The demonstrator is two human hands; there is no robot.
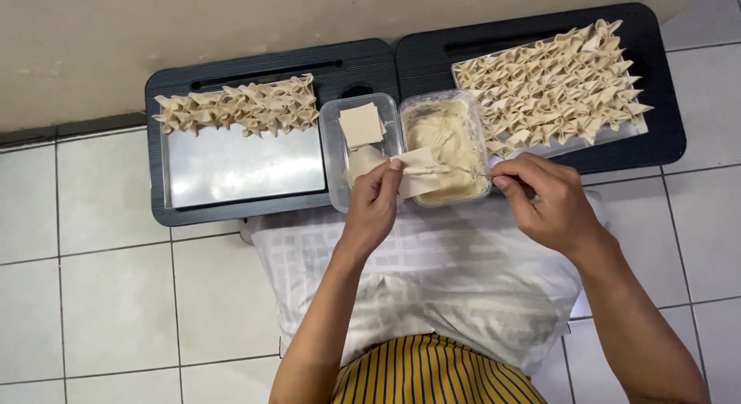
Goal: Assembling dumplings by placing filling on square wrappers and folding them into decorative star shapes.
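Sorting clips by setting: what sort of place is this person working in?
Likely a home, with food being prepared on the floor. White floor tiles meet a plain wall; two low black lap tables hold metal trays of folded dumplings; the left hand holds a wrapper by a tub of filling.

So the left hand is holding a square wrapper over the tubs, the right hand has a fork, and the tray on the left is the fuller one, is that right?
Not quite. The head view shows the tray on the right is the fuller one, almost covered with folded dumplings; the left tray has one row. The left hand does hold a wrapper, and the right hand a fork.
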